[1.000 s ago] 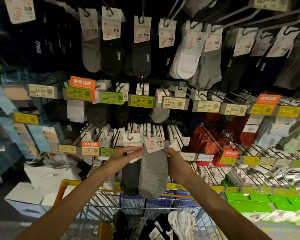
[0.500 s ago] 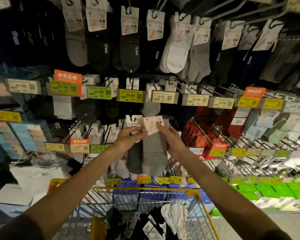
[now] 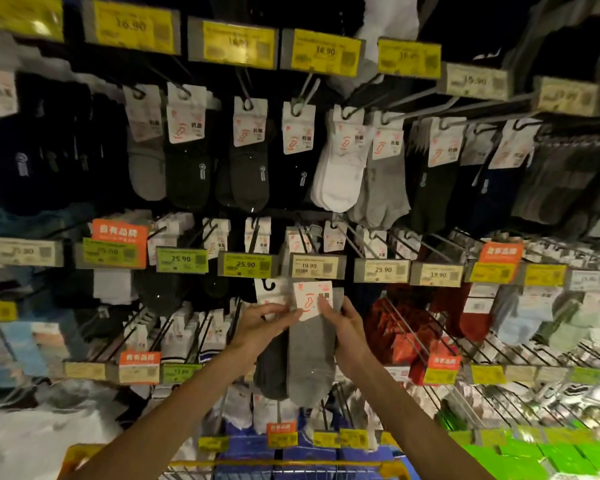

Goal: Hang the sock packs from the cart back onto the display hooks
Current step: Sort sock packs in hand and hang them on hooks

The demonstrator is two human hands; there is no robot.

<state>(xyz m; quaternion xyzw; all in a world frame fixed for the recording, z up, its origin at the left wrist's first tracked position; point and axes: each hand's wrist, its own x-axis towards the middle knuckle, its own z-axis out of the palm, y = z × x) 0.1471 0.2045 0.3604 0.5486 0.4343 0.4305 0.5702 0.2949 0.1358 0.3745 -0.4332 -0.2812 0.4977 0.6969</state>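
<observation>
both hands are raised to the sock wall, just under the 19.90 price tag [image 3: 313,266]. the left hand [image 3: 262,325] pinches the white header card [image 3: 272,296] of a dark grey sock pack [image 3: 271,368], fingers curled along the card's lower edge. the card's black plastic hook [image 3: 269,284] pokes up above the fingertips, and it is hard to tell whether it sits on a rod.

the right hand [image 3: 349,329] grips a light grey sock pack [image 3: 312,362] by its printed card [image 3: 312,299] (a red sock outline on white). its thumb presses on the card's face and the other fingers wrap behind. the two packs hang side by side and touching, the light grey one in front and to the right.

metal display hooks [image 3: 357,239] jut out of the wall above the hands, most of them loaded with carded socks. red packs [image 3: 395,327] hang just right of the right hand. the yellow rim of the cart [image 3: 291,465] runs along the bottom edge, below both forearms.
</observation>
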